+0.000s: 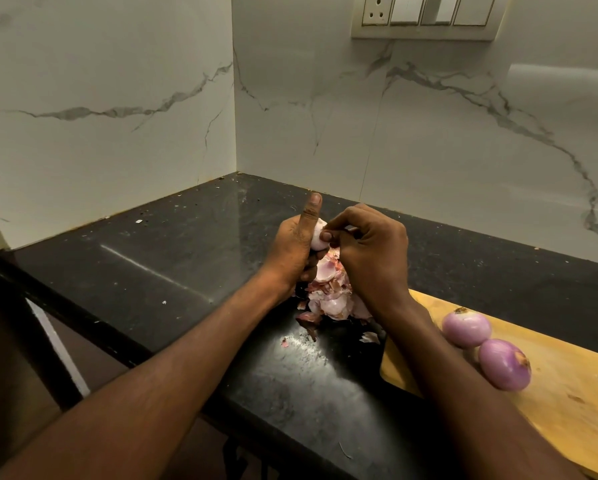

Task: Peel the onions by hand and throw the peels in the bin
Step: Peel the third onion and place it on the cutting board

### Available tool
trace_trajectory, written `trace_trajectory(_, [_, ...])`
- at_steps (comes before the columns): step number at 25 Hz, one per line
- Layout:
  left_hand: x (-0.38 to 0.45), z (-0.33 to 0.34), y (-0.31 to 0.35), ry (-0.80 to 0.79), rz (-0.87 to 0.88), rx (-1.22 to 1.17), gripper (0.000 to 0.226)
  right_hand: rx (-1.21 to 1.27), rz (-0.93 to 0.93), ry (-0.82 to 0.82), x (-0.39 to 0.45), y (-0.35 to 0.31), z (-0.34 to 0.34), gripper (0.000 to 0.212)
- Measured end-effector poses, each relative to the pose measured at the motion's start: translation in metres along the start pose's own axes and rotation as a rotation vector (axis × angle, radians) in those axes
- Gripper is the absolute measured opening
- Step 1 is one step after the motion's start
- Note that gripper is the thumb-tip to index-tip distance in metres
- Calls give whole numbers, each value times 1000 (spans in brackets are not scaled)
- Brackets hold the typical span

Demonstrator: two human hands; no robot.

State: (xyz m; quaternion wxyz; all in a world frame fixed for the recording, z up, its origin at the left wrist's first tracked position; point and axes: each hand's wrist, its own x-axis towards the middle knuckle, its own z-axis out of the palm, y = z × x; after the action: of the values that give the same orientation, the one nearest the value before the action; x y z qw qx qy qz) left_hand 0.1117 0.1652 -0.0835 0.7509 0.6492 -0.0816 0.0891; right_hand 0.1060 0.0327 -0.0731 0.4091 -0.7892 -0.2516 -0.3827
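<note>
My left hand grips a pale pink onion above the black counter, thumb pointing up. The fingertips of my right hand pinch at the onion's skin on its right side. Directly under both hands lies a pile of pink peels. Two peeled purple onions rest touching each other on a wooden cutting board at the right. No bin is in view.
The black stone counter runs into a corner of white marble walls. Loose peel scraps lie beside the board's left edge. A switch panel is on the back wall. The counter's front edge drops off at the lower left.
</note>
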Motion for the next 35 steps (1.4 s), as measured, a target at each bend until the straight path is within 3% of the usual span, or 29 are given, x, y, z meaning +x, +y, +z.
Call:
trace_trajectory(3, [1,1,-1,14,-4,0,63,-18,39,-1,0,0,3,20])
trace_trajectory(9, [6,-2,-2,86,-31,-109,59,299,420,19,3,3,-1,33])
trace_trajectory(12, [6,-2,-3,84,-27,-115,61,257,357,-53,6,3,-4,19])
trace_trajectory(18, [3,-1,-1,109,-36,-119,61,-49,-23,-30,-2,-7,1,10])
trace_trajectory(22, [1,0,2,96,-19,-99,62,37,163,-26,-1,-8,3,4])
trace_trajectory(25, [1,0,3,79,12,-62,60,106,304,-61,1,0,1,19])
trace_trajectory(32, [-3,-3,8,67,10,-73,66,356,288,-155,5,-1,-2,17])
trace_trajectory(35, [-1,-6,7,90,-16,-83,65,309,312,-203,5,-1,-6,28])
